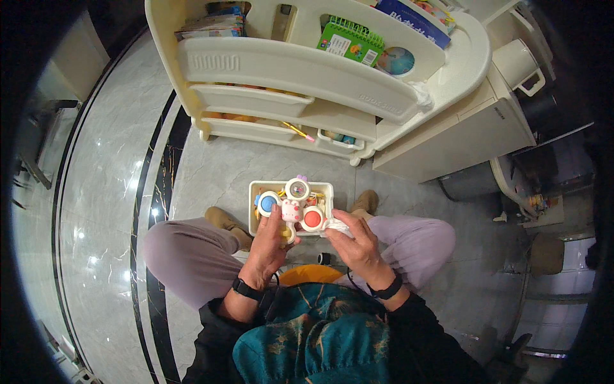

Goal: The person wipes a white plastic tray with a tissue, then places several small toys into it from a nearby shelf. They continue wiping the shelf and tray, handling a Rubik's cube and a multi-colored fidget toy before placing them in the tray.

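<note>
My left hand [269, 242] grips a plastic spinner toy [291, 210] by its lower left side. The toy has a pink-and-white animal-shaped middle and round arms, among them a blue one, a red one and a clear one on top. In my right hand [357, 245] a crumpled white tissue or wipe [339, 225] is pinched between thumb and fingers, close against the toy's red arm. Below the toy, a white plastic bin [253, 192] stands on the floor between my feet. Small coloured items lie in it, largely hidden by the toy and my hands.
A cream plastic bookshelf [288, 60] stands ahead, holding books, a green spiral-bound book [352, 43] and lower bins [254, 100]. A yellow stick with a pink tip [300, 132] pokes out of a lower bin. At right are a cabinet [460, 139] and a white jug [515, 62].
</note>
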`<state>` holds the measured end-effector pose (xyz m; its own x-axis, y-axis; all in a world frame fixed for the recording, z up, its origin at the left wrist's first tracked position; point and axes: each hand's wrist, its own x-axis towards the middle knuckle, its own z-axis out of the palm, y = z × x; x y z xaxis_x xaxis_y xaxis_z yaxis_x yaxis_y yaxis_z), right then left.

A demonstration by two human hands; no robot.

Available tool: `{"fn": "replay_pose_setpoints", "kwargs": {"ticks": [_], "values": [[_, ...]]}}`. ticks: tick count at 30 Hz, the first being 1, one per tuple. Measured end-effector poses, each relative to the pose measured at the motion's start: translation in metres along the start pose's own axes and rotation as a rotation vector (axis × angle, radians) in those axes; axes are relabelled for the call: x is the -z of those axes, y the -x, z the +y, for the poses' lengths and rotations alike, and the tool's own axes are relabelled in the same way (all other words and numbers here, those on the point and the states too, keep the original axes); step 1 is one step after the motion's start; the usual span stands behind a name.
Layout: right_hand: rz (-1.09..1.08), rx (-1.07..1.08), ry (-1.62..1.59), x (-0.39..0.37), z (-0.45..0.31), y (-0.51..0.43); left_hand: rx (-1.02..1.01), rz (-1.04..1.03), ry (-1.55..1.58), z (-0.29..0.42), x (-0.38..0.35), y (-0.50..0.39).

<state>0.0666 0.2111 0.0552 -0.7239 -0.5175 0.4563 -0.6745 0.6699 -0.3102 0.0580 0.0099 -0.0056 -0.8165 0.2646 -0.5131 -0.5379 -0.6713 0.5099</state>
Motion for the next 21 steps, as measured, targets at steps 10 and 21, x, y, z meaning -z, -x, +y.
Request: {"fn": "replay_pose_setpoints", "kwargs": {"ticks": [10,21], "values": [[0.076,-0.227,-0.134,-0.032,-0.010,-0.010,-0.124,-0.019,-0.070,-0.010,-0.002,0.002],[0.167,-0.271,-0.179,-0.025,-0.004,-0.001,-0.107,0.000,0.090,-0.005,-0.004,0.002]]}}
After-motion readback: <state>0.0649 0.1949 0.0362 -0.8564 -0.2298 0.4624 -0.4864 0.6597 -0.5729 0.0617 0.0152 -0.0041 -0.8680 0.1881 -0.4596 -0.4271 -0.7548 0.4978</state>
